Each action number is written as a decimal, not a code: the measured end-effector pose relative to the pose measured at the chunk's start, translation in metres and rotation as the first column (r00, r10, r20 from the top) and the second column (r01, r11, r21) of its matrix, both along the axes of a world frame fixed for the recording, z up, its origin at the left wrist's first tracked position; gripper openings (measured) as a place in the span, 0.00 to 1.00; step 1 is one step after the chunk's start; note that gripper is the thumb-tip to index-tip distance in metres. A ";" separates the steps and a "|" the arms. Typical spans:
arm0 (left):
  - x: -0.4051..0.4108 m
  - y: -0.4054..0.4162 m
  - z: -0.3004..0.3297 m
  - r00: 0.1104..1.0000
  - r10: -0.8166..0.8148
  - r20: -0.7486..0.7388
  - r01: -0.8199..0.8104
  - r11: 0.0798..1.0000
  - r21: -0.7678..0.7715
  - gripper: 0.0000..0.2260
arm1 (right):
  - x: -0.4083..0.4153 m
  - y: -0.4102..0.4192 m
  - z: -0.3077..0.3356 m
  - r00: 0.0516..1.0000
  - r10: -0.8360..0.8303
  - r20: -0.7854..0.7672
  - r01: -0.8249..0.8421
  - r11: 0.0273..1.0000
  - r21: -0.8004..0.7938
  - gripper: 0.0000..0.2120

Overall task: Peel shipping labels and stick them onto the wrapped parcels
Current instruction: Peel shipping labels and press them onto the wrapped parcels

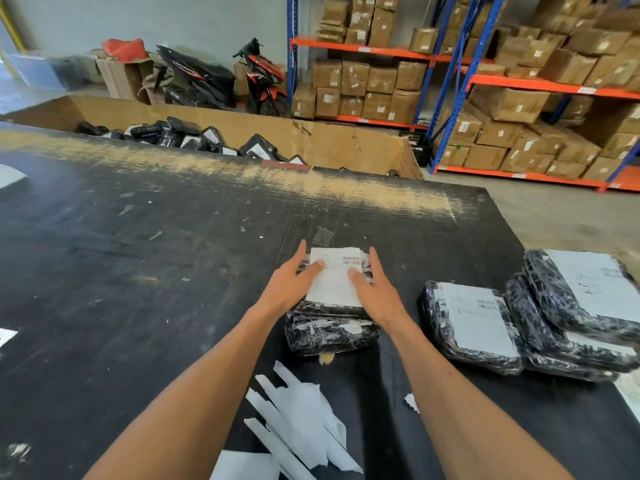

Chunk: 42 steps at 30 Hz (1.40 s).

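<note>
Here, a broad black table (138,271) fills most of the frame, its top scuffed and flecked with bits of tape, with a worn band of bare tan along its far edge. In the upper left, beyond the table, stands a large open cardboard bin (346,143) holding a heap of black wrapped packages (180,136). Behind it, against a pale wall, are torn cartons and a parked black and red motorcycle (256,77).

At the bottom centre of the frame, white strips of peeled backing paper (298,417) lie loose on the table.

Just above them, in the centre, sits a black wrapped parcel (329,332) with a white shipping label (334,282) lying on its top face. The left hand (287,285) rests on the label's left edge, fingers stretched out flat and loose, gripping nothing. The right hand (377,289) lies the same way on the label's right edge, fingers extended and pressed to the paper.

At the lower right of the frame, near the table's edge, a cluster of labelled parcels (474,323) lies overlapping, each with a white label facing up.

In the upper right, blue and orange shelving (460,77) carries rows of brown taped cartons (374,84), above a grey concrete floor (561,209).
</note>
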State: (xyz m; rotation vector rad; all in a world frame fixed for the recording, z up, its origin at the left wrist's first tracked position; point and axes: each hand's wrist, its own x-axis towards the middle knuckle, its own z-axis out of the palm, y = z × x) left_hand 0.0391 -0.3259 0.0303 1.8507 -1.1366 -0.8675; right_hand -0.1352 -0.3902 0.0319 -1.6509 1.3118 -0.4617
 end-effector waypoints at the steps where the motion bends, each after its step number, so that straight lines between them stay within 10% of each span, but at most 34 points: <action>1: -0.002 0.005 -0.005 0.998 -0.004 -0.058 0.002 1.000 -0.030 0.34 | -0.002 0.009 -0.001 0.995 -0.038 0.095 0.037 0.999 0.003 0.36; 19: -0.037 0.011 0.045 0.994 0.098 -0.050 -0.105 0.985 -0.139 0.24 | -0.027 0.031 0.034 0.945 -0.151 0.289 0.138 0.988 0.064 0.34; 28: -0.120 -0.004 0.053 0.996 0.028 -0.079 -0.043 0.981 -0.188 0.24 | -0.106 0.018 0.071 0.989 -0.124 -0.075 0.112 0.982 -0.154 0.34; 42: -0.246 -0.068 0.012 0.984 -0.016 -0.175 -0.010 0.989 -0.146 0.25 | -0.207 -0.055 0.055 0.816 -0.092 -0.571 -0.023 0.981 -0.191 0.26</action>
